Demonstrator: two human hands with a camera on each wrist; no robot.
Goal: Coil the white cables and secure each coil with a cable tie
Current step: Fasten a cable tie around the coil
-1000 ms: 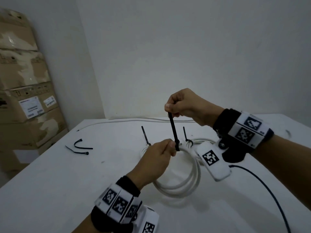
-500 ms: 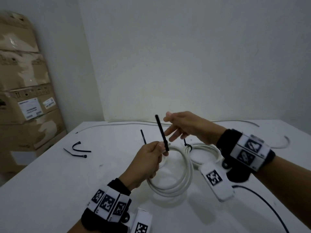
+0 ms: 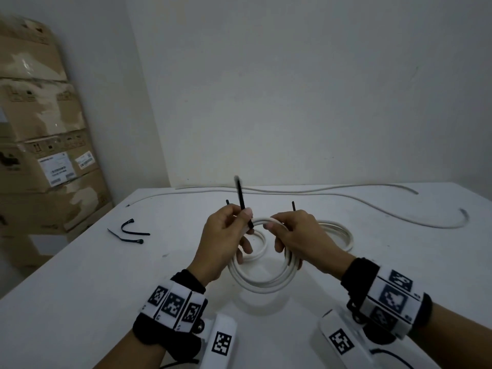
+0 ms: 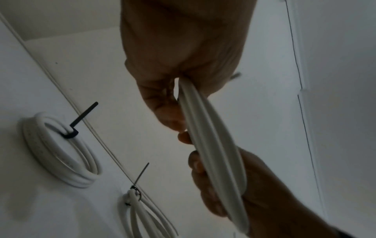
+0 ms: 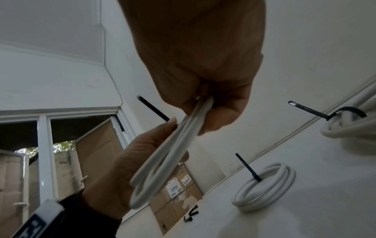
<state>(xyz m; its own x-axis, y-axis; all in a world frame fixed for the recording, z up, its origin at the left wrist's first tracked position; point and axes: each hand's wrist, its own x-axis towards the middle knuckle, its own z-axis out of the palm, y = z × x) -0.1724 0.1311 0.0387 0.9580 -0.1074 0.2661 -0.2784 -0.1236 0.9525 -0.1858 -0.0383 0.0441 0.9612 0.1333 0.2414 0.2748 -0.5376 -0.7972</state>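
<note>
head: left hand (image 3: 223, 243) and right hand (image 3: 298, 237) grip raised white round cable coil (image 3: 262, 278), black plastic cable tie (image 3: 242, 202) upright, white table (image 3: 80, 288) | left wrist: two tied coils (image 4: 61, 154) lying flat | right wrist: stacked cardboard boxes (image 5: 175, 191), window

Both hands are bare. The left hand (image 3: 223, 245) has a black fabric wrist strap (image 3: 165, 334) behind it, wrapped in a white band of black square-code markers (image 3: 174, 304); a white boxy camera housing (image 3: 222, 342) hangs below. The right hand (image 3: 300, 239) wears a matching marker band (image 3: 391, 298) and housing (image 3: 343, 342), trailing a thin black cable (image 3: 394, 356).
</note>
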